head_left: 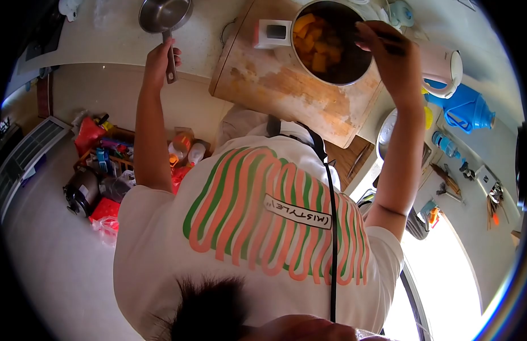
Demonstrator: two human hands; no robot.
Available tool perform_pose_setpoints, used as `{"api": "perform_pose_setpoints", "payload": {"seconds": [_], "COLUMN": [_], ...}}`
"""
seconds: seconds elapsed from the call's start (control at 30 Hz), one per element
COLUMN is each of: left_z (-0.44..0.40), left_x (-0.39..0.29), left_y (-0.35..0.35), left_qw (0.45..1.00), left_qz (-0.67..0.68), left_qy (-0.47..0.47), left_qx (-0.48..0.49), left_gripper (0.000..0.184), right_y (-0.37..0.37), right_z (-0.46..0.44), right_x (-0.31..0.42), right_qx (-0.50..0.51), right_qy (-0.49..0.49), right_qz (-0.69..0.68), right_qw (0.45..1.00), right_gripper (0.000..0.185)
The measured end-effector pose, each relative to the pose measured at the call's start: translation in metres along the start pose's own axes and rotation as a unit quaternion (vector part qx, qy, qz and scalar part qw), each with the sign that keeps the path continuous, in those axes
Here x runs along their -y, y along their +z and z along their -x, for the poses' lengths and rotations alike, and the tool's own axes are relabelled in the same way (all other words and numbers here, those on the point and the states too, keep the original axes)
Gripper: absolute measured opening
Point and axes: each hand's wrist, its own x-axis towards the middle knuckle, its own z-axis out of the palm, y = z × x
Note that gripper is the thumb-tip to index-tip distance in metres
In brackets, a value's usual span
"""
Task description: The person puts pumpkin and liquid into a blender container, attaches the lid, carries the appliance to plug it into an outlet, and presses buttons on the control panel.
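My left hand is wrapped round the handle of a small metal saucepan, which is over the pale counter at the upper left. Its visible inside looks bare. At the upper right, my right hand is over the right side of a round pot, fingers curled and pressed together; what they hold, if anything, I cannot make out. Orange chunks of food lie in the left part of the pot, in dark shadow. The pot stands on a worn wooden board.
A pale kettle and a blue jug stand right of my right arm, with a plastic bottle nearby. A metal lid or bowl lies partly behind that arm. Bags and bottles crowd the floor at left.
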Motion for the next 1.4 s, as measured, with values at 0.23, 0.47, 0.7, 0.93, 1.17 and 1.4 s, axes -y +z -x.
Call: {"api": "perform_pose_setpoints", "payload": {"seconds": [0.23,0.47,0.7,0.93,1.17,1.4], "left_z": [0.008,0.059,0.074,0.076,0.079,0.083], "left_x": [0.009,-0.001,0.001,0.004,0.003,0.002], "left_y": [-0.001,0.039,0.061,0.064,0.063,0.067], "left_qw": [0.863,0.857,0.860,0.876,0.887,0.886], "left_qz": [-0.248,-0.182,-0.194,-0.149,-0.145,-0.137], "left_qy": [0.288,0.341,0.374,0.381,0.361,0.371], "left_qx": [-0.332,-0.342,-0.289,-0.257,-0.249,-0.243], "left_gripper": [0.040,0.028,0.021,0.021,0.020,0.017], "right_y": [0.045,0.039,0.033,0.039,0.038,0.025], "right_z": [-0.001,-0.008,0.010,-0.003,-0.004,0.001], "right_x": [0.004,-0.006,0.005,-0.006,-0.001,-0.002], "right_qx": [0.075,0.070,0.121,0.067,0.110,0.165], "right_qy": [-0.085,-0.007,0.023,-0.041,-0.049,0.035], "right_qz": [0.163,0.021,0.133,0.089,0.075,0.146], "right_qw": [0.980,0.997,0.983,0.993,0.990,0.975], "right_gripper": [0.016,0.016,0.017,0.017,0.021,0.023]}}
